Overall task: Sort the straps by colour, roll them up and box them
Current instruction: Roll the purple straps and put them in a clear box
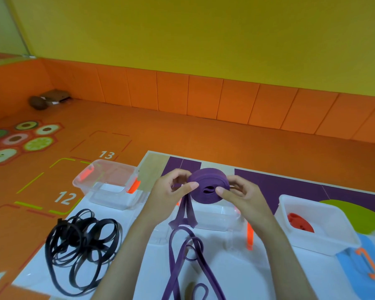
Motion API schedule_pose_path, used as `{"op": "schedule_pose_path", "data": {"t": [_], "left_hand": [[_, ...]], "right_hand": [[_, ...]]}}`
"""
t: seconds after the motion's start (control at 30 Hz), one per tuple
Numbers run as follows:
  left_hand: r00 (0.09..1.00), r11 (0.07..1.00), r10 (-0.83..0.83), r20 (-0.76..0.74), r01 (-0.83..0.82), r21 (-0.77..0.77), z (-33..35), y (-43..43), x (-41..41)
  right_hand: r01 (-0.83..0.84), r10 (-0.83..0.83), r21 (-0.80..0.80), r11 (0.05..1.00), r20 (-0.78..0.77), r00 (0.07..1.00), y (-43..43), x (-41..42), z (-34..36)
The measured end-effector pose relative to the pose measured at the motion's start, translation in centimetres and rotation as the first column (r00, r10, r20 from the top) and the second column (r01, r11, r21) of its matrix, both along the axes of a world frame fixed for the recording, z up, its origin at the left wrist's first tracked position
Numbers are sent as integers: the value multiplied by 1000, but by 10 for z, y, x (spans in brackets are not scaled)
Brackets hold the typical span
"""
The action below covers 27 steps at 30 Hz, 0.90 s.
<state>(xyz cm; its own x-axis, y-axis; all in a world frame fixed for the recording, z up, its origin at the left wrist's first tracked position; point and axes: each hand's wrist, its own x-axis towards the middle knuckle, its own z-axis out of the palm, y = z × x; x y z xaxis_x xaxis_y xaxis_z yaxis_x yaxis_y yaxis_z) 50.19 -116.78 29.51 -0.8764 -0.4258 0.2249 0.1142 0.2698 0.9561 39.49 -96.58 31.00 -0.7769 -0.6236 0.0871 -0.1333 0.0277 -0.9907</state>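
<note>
Head view: your left hand (171, 191) and right hand (241, 197) both pinch the purple roll (208, 184) between them; loose tail (185, 213) hangs below. Keep pinch tight, wind flat, then box it.

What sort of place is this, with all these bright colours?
Probably a children's play or activity room: orange padded panels line the foot of the yellow wall, and the floor carries numbered squares and fruit-slice hexagons.
</note>
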Motion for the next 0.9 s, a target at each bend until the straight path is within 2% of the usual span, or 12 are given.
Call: {"op": "schedule_pose_path", "data": {"t": [0.1, 0.17, 0.33, 0.47, 0.6, 0.77, 0.9], "left_hand": [[999, 998, -39, 14, 40, -48, 2, 0, 0], [999, 998, -46, 7, 47, -46, 5, 1, -1], [1000, 994, 5, 8, -6, 108, 3, 3, 5], [998, 965, 55, -16, -49, 259, -7, 5, 14], [995, 949, 92, -50, -72, 308, -9, 11, 13], [982, 910, 161, -98, -109, 401, -7, 18, 8], [966, 892, 214, -142, -134, 431, -8, 21, 6]], "right_hand": [[-36, 66, 173, 984, -170, 983, 0, -5, 12], [-29, 85, 231, 973, -236, 968, -3, -9, 17], [1, 4, 64, 998, -80, 997, 1, -7, 16], [102, -96, -70, 992, 90, 991, 2, -2, 7], [138, -107, -153, 979, 196, 975, -3, 4, 0], [125, -37, -244, 962, 333, 942, -10, 12, -13], [67, 78, -313, 947, 429, 900, -14, 18, -26]]}}
